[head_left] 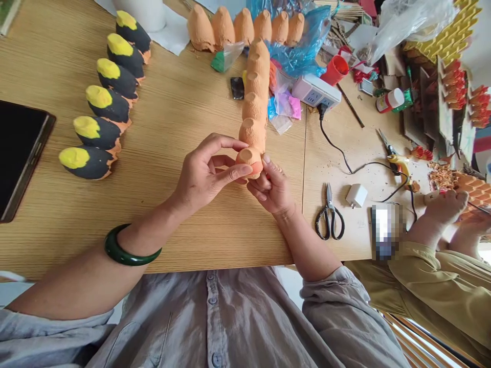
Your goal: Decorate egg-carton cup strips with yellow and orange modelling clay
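Note:
An orange egg-carton strip (251, 102) of several cups in a row points away from me, its near end between my hands. On the nearest cup lies a brighter orange patch (256, 168) that looks like soft clay. My left hand (209, 171) is closed round that cup from the left, thumb on its front by the patch and index finger on its top. From the right, my right hand (274, 186) pinches the same end, thumb at the side and fingers curled partly under it. A second orange strip (233, 30) stands crosswise beyond.
At left stand a black-and-yellow cup strip (111, 99) and a dark tablet (23, 158). To the right are a power strip (315, 92) with its cord, scissors (330, 217), a white charger (356, 196) and clay packets (286, 105). Another person's hand (445, 207) is at far right.

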`<state>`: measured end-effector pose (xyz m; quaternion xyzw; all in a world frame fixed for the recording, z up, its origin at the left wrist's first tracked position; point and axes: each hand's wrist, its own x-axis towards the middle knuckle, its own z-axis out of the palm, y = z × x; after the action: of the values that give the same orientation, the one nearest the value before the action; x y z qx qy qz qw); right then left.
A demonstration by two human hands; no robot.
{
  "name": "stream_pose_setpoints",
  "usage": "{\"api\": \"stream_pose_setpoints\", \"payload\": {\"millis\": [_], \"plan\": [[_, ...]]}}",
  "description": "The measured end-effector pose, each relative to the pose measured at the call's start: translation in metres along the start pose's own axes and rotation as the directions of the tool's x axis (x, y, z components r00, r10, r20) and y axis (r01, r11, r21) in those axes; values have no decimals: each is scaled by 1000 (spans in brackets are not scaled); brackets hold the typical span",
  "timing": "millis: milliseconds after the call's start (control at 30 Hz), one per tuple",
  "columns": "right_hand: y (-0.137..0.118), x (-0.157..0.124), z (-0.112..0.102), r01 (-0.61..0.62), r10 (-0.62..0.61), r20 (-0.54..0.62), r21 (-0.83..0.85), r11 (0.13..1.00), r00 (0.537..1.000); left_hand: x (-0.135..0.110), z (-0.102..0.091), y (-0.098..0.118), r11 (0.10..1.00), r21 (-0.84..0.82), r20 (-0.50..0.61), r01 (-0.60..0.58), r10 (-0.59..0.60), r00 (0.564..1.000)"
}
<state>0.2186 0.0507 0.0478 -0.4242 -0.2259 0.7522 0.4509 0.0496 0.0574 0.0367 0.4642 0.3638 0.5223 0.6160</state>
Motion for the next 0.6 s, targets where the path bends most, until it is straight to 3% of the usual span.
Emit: {"api": "stream_pose_setpoints", "payload": {"millis": [167, 400, 600], "plan": [[5, 0, -1, 100, -97, 45, -89, 991, 994, -1, 0, -2, 986, 122, -39, -114, 119, 992], [14, -5, -2, 307, -295, 84, -230, 924, 952, -5, 3, 1, 990, 132, -54, -56, 64, 997], [17, -3, 3, 309, -302, 71, -153, 939, 951, -4, -3, -11, 904, 355, -14, -239, 261, 965]]}}
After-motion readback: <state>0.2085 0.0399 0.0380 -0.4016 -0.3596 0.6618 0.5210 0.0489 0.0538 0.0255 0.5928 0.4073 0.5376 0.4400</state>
